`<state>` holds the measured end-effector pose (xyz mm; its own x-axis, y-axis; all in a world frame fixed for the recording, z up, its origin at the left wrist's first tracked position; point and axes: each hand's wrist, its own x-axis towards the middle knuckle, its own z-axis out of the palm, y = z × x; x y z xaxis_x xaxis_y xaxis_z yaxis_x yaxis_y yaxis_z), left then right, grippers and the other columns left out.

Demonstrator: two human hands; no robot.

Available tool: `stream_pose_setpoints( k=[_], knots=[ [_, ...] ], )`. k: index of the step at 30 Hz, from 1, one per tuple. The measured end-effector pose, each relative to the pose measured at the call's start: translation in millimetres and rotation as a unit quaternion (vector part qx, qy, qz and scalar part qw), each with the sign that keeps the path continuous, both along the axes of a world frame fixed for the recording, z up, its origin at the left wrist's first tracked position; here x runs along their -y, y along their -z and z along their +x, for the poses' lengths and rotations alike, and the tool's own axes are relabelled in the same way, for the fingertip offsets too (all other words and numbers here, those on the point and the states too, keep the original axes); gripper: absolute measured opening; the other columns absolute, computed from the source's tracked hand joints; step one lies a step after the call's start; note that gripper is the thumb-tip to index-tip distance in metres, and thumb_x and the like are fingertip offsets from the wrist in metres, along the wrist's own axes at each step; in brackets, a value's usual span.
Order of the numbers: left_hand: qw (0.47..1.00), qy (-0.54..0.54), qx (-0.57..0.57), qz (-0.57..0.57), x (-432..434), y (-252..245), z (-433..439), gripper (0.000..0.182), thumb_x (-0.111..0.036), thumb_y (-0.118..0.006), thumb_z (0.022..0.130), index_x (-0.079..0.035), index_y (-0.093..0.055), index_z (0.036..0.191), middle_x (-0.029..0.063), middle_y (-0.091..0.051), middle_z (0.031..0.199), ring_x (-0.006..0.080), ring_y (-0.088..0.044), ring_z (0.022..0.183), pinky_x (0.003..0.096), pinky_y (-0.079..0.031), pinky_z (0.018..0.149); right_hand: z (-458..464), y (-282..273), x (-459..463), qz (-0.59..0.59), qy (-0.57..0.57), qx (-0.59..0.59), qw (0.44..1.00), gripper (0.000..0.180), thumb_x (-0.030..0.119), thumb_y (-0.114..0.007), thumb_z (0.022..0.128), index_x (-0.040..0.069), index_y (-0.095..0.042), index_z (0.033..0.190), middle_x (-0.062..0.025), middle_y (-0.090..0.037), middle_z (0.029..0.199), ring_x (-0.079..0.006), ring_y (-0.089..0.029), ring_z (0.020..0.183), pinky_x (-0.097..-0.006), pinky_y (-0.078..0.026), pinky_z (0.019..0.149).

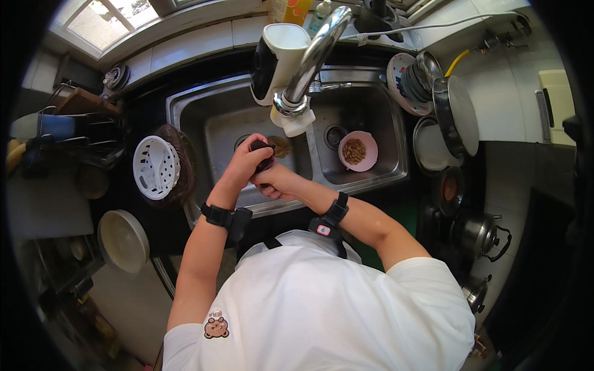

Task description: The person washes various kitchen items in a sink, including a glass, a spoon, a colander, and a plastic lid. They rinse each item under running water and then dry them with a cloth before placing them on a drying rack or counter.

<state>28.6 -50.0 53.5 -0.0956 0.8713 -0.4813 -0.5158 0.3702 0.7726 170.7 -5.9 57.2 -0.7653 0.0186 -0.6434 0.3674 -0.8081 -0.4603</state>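
Over the left basin (217, 121) of a steel double sink, my left hand (245, 158) grips a dark purple item (265, 163), possibly a vegetable. My right hand (278, 180) is curled just below it, against its lower end. Something small and dark (265, 185) shows between the right fingers; its kind is unclear. Behind the hands, a yellowish-brown patch (280, 146) lies on the basin floor, partly hidden. In the right basin (334, 170), a pink bowl (370, 161) holds many small brown pieces, like nuts or beans, beside the drain (334, 137).
A chrome faucet (297, 88) with a white housing (285, 39) rises over the sink's divider. On the left stand a white perforated basket (157, 168) and a pale bowl (123, 241). Pans (457, 116), stacked bowls (408, 83) and a kettle (478, 235) line the right.
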Motion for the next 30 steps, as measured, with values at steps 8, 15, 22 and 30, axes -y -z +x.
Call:
stream_pose_setpoints(
  k=[8,15,22,30],
  knots=[
    [0.865,-0.14,-0.459,-0.143,-2,90,44,0.03,-0.02,-0.065,0.083,0.0,-0.057,0.103,0.0214,-0.067,0.094,0.0412,-0.063,0.09,0.0456,-0.05,0.081,-14,82,27,0.539,0.0,0.161,0.827,0.038,0.028,-0.062,0.085,0.002,-0.058,0.113,-0.0282,-0.065,0.108,-0.049,-0.06,0.099,-0.0479,-0.049,0.082],
    [0.993,-0.096,0.061,-0.013,23,60,-13,0.075,-0.056,-0.066,0.087,-0.006,-0.043,0.138,0.0132,-0.057,0.126,0.0252,-0.056,0.113,0.0391,-0.045,0.098,-8,25,-2,0.098,-0.034,0.101,0.989,0.029,0.029,-0.066,0.086,0.006,-0.057,0.101,-0.0005,-0.05,0.067,-0.0049,-0.038,0.041,-0.0218,-0.028,0.032],
    [0.919,-0.029,0.293,0.262,33,-20,0,0.095,-0.069,-0.063,0.079,-0.018,-0.031,0.152,0.0186,-0.037,0.151,0.0364,-0.036,0.138,0.0556,-0.037,0.109,-4,-48,19,-0.463,0.015,-0.142,0.875,0.028,0.032,-0.059,0.094,0.005,-0.056,0.103,0.0032,-0.046,0.066,-0.0018,-0.035,0.042,-0.0149,-0.028,0.032],
    [0.932,-0.061,0.295,0.201,51,-100,-5,0.026,-0.021,-0.072,0.084,-0.009,-0.049,0.088,0.0058,-0.049,0.087,0.02,-0.054,0.08,0.0421,-0.053,0.082,-12,-93,41,-0.443,0.065,-0.207,0.87,0.025,0.022,-0.065,0.092,0.003,-0.055,0.104,0.0004,-0.048,0.074,-0.0028,-0.036,0.049,-0.0156,-0.025,0.037]
  ],
)
